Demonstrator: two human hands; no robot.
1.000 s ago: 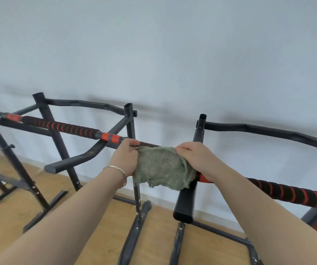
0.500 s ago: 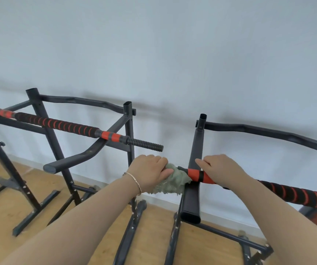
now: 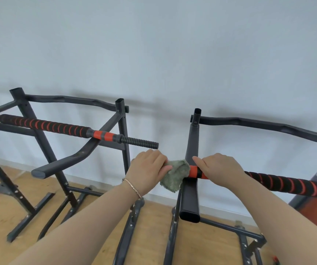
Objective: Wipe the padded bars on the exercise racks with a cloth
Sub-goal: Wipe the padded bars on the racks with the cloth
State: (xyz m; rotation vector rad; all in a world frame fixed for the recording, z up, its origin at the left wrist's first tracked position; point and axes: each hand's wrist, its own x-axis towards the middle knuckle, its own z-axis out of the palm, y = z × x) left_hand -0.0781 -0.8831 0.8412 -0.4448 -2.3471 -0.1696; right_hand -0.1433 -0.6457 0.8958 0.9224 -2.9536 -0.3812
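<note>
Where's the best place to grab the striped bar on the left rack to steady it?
Probably the orange collar beside the threaded end, taken from above: the bar lies roughly level with nothing over it, and the collar looks unpadded, so firmer.

Home gym corner, black exercise racks (image 3: 123, 131), wood floor (image 3: 4, 217), plain wall (image 3: 153, 54)
</note>
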